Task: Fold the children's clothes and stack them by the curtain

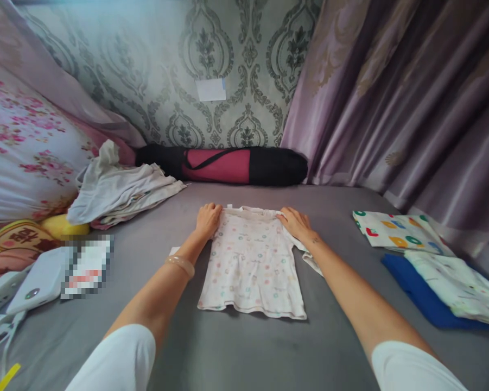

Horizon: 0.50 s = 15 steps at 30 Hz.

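Note:
A small white child's shirt (pixel 252 260) with a pale multicolour print lies spread on the grey bed sheet (pixel 244 355), its collar away from me and its hem toward me. My left hand (pixel 209 220) is closed on the left shoulder of the shirt. At the opposite shoulder, my right hand (pixel 296 222) pinches the cloth near the collar. One sleeve shows beneath my right forearm; my left arm mostly hides the other.
Folded clothes (pixel 402 231) and a blue folded cloth (pixel 415 293) lie at right. A rumpled clothes pile (pixel 122 187), a white power bank-like box (pixel 40 282) and cables are at left. A black and red long bag (pixel 220 165) rests along the wall.

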Each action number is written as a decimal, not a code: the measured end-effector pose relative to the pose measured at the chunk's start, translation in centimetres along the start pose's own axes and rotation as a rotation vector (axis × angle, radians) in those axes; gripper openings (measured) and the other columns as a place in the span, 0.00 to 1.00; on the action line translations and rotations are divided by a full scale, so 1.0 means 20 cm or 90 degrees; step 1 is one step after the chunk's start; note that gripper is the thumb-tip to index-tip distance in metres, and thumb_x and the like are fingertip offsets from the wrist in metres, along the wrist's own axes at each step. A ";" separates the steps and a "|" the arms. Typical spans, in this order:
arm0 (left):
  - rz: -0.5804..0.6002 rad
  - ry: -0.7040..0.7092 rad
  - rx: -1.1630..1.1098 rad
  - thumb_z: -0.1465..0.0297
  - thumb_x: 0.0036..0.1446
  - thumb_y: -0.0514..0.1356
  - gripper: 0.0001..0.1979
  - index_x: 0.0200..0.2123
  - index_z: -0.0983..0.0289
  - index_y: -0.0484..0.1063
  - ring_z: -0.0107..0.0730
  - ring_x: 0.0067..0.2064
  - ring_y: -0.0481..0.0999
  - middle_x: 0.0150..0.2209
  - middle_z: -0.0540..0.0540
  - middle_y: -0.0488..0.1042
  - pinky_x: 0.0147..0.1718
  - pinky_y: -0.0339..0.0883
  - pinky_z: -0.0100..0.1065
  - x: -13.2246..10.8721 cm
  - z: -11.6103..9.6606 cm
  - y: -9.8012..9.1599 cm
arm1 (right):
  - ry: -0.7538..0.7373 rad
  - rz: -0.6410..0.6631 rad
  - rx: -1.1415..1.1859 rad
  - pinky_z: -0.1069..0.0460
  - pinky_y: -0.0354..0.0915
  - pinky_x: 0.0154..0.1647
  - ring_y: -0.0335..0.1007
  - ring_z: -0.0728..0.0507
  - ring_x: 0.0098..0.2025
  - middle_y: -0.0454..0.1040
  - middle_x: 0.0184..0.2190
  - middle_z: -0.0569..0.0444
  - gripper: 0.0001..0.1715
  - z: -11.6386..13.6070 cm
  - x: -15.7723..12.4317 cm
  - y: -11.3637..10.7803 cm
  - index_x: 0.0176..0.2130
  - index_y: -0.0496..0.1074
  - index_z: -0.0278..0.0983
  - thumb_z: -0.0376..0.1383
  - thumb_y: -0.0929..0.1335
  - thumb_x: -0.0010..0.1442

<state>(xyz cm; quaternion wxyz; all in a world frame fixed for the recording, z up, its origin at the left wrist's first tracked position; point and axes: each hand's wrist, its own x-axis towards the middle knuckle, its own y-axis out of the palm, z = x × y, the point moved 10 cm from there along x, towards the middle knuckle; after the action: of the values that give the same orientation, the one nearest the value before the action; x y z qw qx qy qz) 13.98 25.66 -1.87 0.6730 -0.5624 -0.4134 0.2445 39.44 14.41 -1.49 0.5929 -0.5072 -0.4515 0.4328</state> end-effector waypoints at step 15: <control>0.065 -0.005 -0.029 0.69 0.65 0.49 0.15 0.51 0.64 0.69 0.48 0.52 0.69 0.50 0.64 0.71 0.48 0.57 0.44 0.06 -0.09 -0.01 | 0.041 0.056 0.047 0.49 0.60 0.48 0.68 0.38 0.52 0.73 0.50 0.42 0.21 -0.04 0.06 0.06 0.51 0.71 0.35 0.45 0.61 0.66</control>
<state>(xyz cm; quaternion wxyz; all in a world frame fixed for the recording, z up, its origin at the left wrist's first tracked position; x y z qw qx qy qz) 16.14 25.61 -1.38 0.6448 -0.5971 -0.3926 0.2712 40.31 15.50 -2.63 0.6056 -0.5183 -0.3932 0.4583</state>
